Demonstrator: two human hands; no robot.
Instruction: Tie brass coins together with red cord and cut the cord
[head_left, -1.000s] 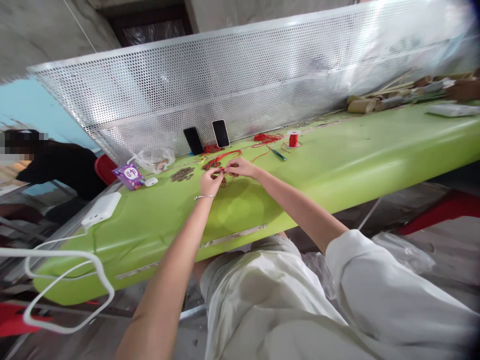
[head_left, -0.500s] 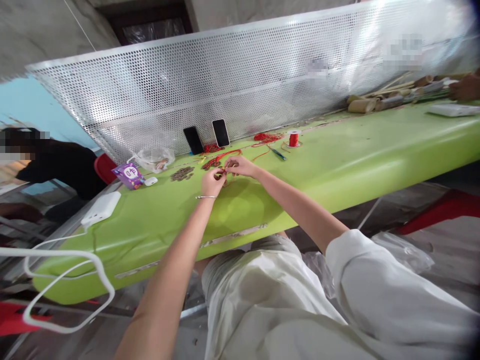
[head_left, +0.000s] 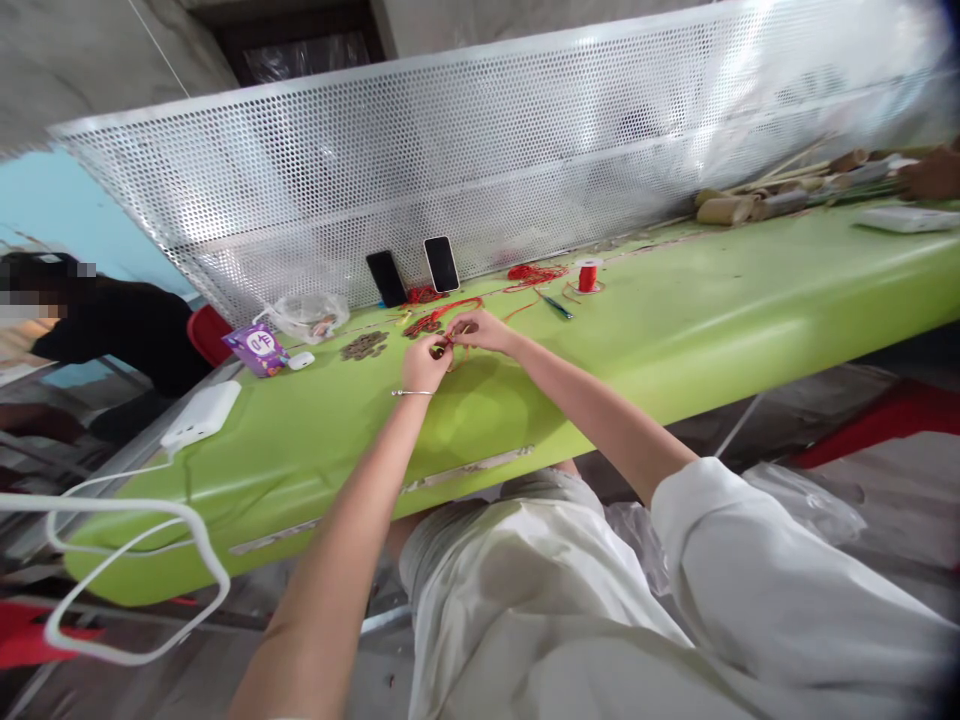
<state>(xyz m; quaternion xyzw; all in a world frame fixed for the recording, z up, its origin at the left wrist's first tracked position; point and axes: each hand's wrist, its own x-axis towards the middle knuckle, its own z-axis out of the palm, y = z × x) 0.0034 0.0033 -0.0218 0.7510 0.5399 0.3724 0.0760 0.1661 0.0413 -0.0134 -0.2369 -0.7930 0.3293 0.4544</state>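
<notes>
My left hand (head_left: pixel 422 366) and my right hand (head_left: pixel 480 331) meet over the green table (head_left: pixel 675 310), fingers pinched together on a thin red cord (head_left: pixel 448 345). More red cord (head_left: pixel 442 316) trails away behind the hands toward two phones (head_left: pixel 414 270) leaning on the perforated metal screen. A pile of small brown coins (head_left: pixel 364 347) lies just left of my left hand. A thin bracelet circles my left wrist.
A red thread spool (head_left: pixel 587 277), loose red cord (head_left: pixel 534 273) and a blue pen (head_left: pixel 555 306) lie behind right. A purple packet (head_left: pixel 258 349), plastic bag (head_left: pixel 307 316) and white charger (head_left: pixel 201 415) sit left. Another person in black (head_left: pixel 112 330) is at far left. Bamboo pieces (head_left: pixel 780 195) lie far right.
Both hands stay pinched on the red cord; the fingers shifted slightly as they work it. Nothing else moved.
</notes>
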